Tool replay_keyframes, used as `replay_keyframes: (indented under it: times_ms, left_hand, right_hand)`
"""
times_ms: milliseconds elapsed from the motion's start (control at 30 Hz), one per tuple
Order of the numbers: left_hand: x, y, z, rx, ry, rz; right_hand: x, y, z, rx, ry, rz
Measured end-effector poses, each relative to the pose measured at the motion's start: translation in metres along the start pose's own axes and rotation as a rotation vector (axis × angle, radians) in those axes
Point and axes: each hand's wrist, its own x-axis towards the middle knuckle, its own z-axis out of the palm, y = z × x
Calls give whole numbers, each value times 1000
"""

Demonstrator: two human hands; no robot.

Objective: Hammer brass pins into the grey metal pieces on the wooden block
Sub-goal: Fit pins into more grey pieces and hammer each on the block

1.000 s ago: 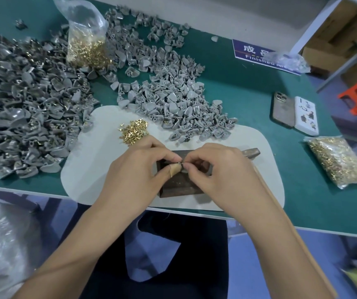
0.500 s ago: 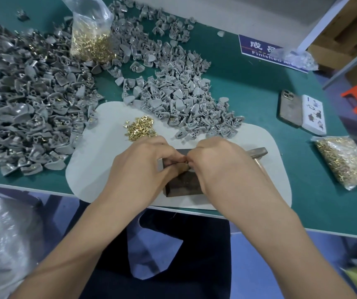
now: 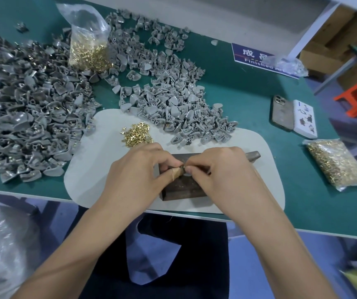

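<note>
A dark wooden block (image 3: 181, 188) lies on a pale mat (image 3: 91, 178) near the table's front edge. Over the block my left hand (image 3: 136, 169) and my right hand (image 3: 222, 171) meet fingertip to fingertip. My left hand, its thumb taped, pinches a small grey metal piece (image 3: 183, 168), mostly hidden. My right hand pinches something tiny against that piece, probably a brass pin; I cannot see it clearly. A hammer head (image 3: 253, 156) pokes out behind my right hand. Loose brass pins (image 3: 136, 134) lie in a small heap on the mat.
Large heaps of grey metal pieces cover the table at left (image 3: 22, 108) and centre (image 3: 173, 98). Bags of brass pins stand at back (image 3: 89, 46) and right (image 3: 337, 165). A phone (image 3: 282, 114) and a white box (image 3: 304, 118) lie to the right.
Both hands stay together over the block, with small finger shifts. My taped left thumb shows again beside the grey piece. The camera view has drifted slightly.
</note>
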Motion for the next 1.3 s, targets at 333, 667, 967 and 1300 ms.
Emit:
replay_keyframes:
  times_ms: [333, 667, 967, 1300]
  left_hand:
    - [0, -1, 2, -14, 22, 15]
    - [0, 6, 2, 27, 42, 39]
    - [5, 8, 0, 99, 52, 70]
    - [5, 7, 0, 112, 45, 76]
  right_hand:
    - [-48, 100, 13, -40, 242, 609]
    - [-62, 69, -12, 366, 278, 487]
    - [-51, 12, -11, 181, 250, 200]
    - [-50, 10, -17, 102, 286, 208]
